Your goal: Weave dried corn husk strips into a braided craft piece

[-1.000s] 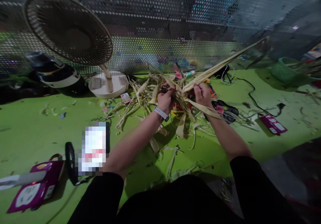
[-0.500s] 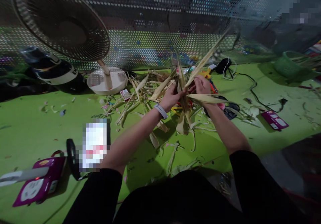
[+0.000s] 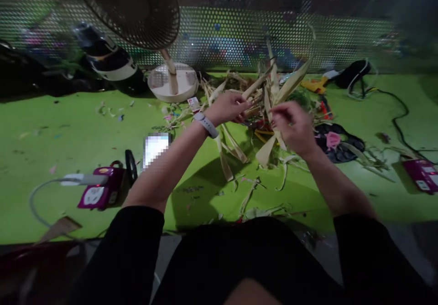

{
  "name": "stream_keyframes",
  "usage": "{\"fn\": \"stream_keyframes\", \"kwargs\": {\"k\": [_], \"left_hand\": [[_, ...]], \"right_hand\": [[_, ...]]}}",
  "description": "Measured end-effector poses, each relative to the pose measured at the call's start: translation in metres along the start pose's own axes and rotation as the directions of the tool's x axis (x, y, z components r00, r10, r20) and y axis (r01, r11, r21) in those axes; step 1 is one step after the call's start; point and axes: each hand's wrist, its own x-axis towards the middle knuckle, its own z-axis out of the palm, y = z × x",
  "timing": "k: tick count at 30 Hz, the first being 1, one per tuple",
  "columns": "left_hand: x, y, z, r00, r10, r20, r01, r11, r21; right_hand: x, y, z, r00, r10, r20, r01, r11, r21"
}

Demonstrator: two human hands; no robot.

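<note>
Pale dried corn husks (image 3: 292,84) lie in a loose pile on the green table, some strips fanning upward and others hanging toward me. My left hand (image 3: 231,106), with a light watch band at the wrist, is over the left side of the pile. Its fingers are stretched loosely to the right, with nothing plainly in them. On the right side, my right hand (image 3: 294,125) has its fingers curled, thumb and fingertips close together beside an upright husk. Whether they pinch a thin strip is hidden by blur. Red and yellow handles (image 3: 263,134) show partly under the husks.
A fan (image 3: 173,84) and a dark bottle (image 3: 118,65) stand at back left. A yellow glue gun (image 3: 315,85) lies behind my right hand, a black tray with a pink flower (image 3: 332,140) beside it. Purple power strips (image 3: 102,186) and a lit phone (image 3: 155,150) are also on the table.
My hands have drawn apart from the husk bundle they gripped together, which now rests in the pile. The view has shifted, so the fan and table sit farther right and higher.
</note>
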Motion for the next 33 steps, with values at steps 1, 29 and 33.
{"fn": "stream_keyframes", "kwargs": {"k": [1, 29, 33], "left_hand": [[-0.017, -0.003, -0.006, 0.994, 0.028, -0.101, -0.025, 0.999, 0.025], [-0.127, -0.089, 0.000, 0.942, -0.331, -0.059, 0.183, 0.652, -0.736], [-0.130, -0.093, 0.000, 0.923, -0.365, -0.123, 0.159, 0.652, -0.741]], "right_hand": [[-0.006, -0.009, 0.012, 0.981, -0.037, 0.188, 0.054, 0.995, -0.087], [-0.051, -0.036, 0.102, 0.753, 0.333, 0.568, -0.627, 0.623, 0.467], [-0.054, -0.047, 0.103, 0.815, 0.284, 0.505, -0.514, 0.756, 0.405]]}}
